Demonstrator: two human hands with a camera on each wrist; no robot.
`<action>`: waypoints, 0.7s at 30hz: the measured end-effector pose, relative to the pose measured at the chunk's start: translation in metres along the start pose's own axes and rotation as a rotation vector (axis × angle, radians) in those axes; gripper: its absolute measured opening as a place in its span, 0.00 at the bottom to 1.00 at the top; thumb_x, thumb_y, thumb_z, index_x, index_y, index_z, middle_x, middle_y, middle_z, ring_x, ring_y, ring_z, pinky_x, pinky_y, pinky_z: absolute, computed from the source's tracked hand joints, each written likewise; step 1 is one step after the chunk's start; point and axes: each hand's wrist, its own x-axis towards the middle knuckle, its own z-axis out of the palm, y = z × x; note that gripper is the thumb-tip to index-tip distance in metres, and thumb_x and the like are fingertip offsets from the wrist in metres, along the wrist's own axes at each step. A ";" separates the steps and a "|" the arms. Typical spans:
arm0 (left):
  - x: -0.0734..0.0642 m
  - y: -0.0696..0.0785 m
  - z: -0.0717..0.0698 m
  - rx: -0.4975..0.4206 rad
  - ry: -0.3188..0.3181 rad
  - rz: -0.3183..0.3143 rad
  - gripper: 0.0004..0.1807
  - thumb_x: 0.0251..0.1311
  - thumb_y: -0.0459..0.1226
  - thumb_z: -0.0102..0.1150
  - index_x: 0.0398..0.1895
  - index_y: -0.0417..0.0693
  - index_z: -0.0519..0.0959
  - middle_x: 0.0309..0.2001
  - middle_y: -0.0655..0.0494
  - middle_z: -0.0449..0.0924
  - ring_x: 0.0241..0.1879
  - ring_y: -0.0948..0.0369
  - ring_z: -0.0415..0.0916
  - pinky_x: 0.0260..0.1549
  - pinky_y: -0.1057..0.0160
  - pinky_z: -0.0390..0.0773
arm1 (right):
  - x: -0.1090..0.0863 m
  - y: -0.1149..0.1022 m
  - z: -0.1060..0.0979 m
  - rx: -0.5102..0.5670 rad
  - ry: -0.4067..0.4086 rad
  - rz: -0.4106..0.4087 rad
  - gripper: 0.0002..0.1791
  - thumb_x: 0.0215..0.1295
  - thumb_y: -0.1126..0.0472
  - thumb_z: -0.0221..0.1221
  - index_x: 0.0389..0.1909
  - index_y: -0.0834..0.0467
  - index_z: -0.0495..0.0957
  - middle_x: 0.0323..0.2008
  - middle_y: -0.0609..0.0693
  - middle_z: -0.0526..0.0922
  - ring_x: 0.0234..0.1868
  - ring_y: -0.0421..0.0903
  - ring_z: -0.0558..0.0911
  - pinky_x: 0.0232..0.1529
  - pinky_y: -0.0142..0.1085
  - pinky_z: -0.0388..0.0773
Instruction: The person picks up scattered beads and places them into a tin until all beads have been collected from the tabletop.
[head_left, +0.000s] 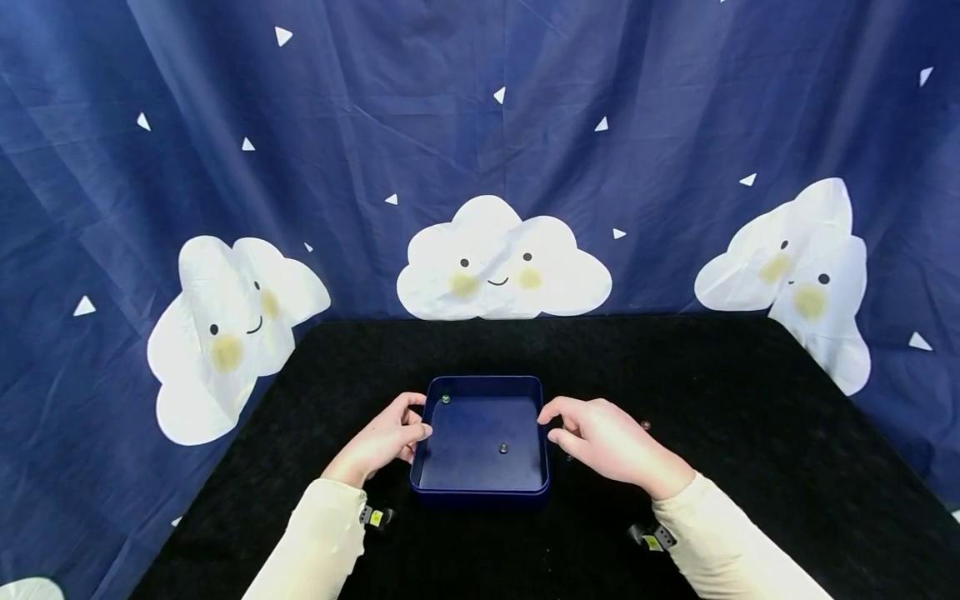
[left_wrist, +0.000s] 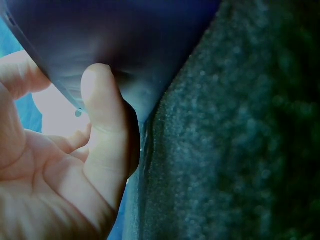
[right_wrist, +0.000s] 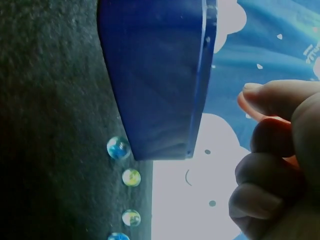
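Navy curtain (head_left: 450,125), printed with white triangles (head_left: 282,36) and smiling clouds (head_left: 487,233), hangs beyond a surface in black cloth (head_left: 352,350). Item: one blue tray (head_left: 480,490), rectangular, low-walled, standing on the cloth. Contents: one green marble (head_left: 446,399) near the tray's far left corner; one dark-looking marble (head_left: 503,448) just right of the tray's middle. At the tray's left wall: left hand (head_left: 386,435), thumb and fingers gripping the wall at the rim. Just beside the tray's right wall: right hand (head_left: 603,433), fingers bent, thumb and forefinger tips apart, holding nothing visible; contact with the rim cannot be told. Right of the tray, on the cloth: a blue marble (right_wrist: 119,148) just beside the tray's base, then a yellow-green marble (right_wrist: 131,177), a pale swirled marble (right_wrist: 131,218) and a second blue marble (right_wrist: 118,236), the last cut off by the right wrist view's edge. To either side of the tray's near end: cream sleeves (head_left: 315,542) and dark wrist devices (head_left: 387,522) with yellow labels (head_left: 377,517).
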 end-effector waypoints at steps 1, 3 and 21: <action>0.000 -0.001 0.000 0.001 0.004 0.004 0.29 0.57 0.30 0.56 0.61 0.41 0.60 0.31 0.45 0.71 0.22 0.55 0.73 0.23 0.54 0.79 | 0.000 0.002 -0.001 0.006 0.011 0.006 0.11 0.61 0.53 0.59 0.44 0.38 0.75 0.13 0.35 0.65 0.13 0.33 0.65 0.17 0.29 0.66; 0.001 -0.003 0.000 0.006 0.010 0.006 0.28 0.56 0.31 0.56 0.61 0.42 0.61 0.31 0.45 0.71 0.22 0.54 0.73 0.23 0.54 0.79 | 0.000 0.005 -0.004 0.015 0.037 0.012 0.11 0.61 0.54 0.60 0.43 0.38 0.76 0.13 0.35 0.65 0.12 0.33 0.64 0.17 0.30 0.66; -0.006 0.011 0.001 0.011 -0.004 0.002 0.29 0.57 0.29 0.55 0.62 0.39 0.60 0.30 0.45 0.70 0.23 0.53 0.72 0.23 0.55 0.79 | 0.000 0.047 -0.016 0.033 0.055 0.122 0.11 0.59 0.55 0.61 0.43 0.44 0.77 0.15 0.38 0.68 0.14 0.36 0.68 0.20 0.33 0.68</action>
